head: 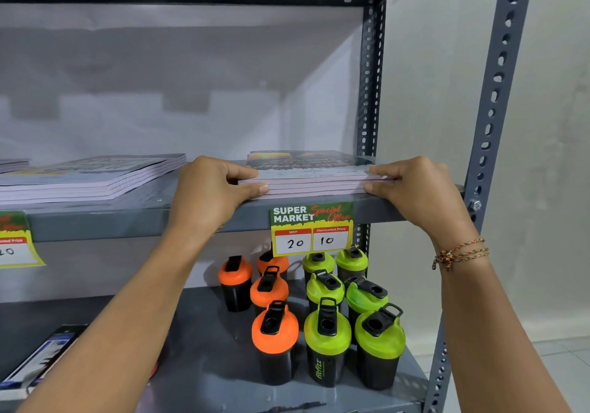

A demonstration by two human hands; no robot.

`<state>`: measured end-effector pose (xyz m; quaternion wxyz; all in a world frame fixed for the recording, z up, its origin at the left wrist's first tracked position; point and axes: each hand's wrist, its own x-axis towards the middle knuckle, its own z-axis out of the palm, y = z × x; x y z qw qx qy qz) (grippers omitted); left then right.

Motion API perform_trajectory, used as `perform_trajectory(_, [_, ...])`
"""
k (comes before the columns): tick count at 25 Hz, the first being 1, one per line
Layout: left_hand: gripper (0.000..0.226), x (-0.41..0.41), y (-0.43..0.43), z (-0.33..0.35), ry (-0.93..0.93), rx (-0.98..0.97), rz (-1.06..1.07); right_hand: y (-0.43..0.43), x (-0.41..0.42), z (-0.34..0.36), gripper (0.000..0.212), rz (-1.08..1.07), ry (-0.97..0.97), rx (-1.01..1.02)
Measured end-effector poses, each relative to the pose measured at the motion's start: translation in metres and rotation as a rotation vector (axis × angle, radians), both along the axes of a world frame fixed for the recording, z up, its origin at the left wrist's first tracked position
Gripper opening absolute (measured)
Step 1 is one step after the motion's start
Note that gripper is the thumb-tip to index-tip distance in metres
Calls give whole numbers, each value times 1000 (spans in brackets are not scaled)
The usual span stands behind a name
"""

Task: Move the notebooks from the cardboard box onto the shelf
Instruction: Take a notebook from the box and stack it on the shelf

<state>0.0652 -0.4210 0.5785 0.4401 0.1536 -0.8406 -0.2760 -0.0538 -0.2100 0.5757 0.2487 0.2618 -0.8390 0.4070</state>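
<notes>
A small stack of notebooks (314, 176) with pale pink page edges lies flat on the grey metal shelf (134, 218), near its right end and at the front edge. My left hand (212, 189) grips the stack's left side, thumb on top and fingers at the edge. My right hand (415, 186) grips its right side the same way. A second, larger stack of notebooks (92, 176) rests on the same shelf to the left. The cardboard box is out of view.
A "Super Market" price tag (311, 229) hangs below the stack; another tag (17, 240) hangs at far left. Orange-lidded shaker bottles (274, 339) and green-lidded ones (329, 342) crowd the lower shelf. A perforated upright post (493, 119) stands at right, a wall beyond.
</notes>
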Motion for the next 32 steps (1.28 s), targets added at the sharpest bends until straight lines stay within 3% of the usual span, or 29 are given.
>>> perform_trajectory(25, [42, 5, -5, -1, -36, -83, -8, -2, 5, 1, 29, -14, -25, -60])
perform_trajectory(29, [53, 1, 5, 8, -145, -389, -33, -24, 17, -1, 45, 8, 179, 134])
perform_trajectory(32, [48, -12, 3, 13, -272, -491, -143, -37, 12, 1, 34, 62, 192, 193])
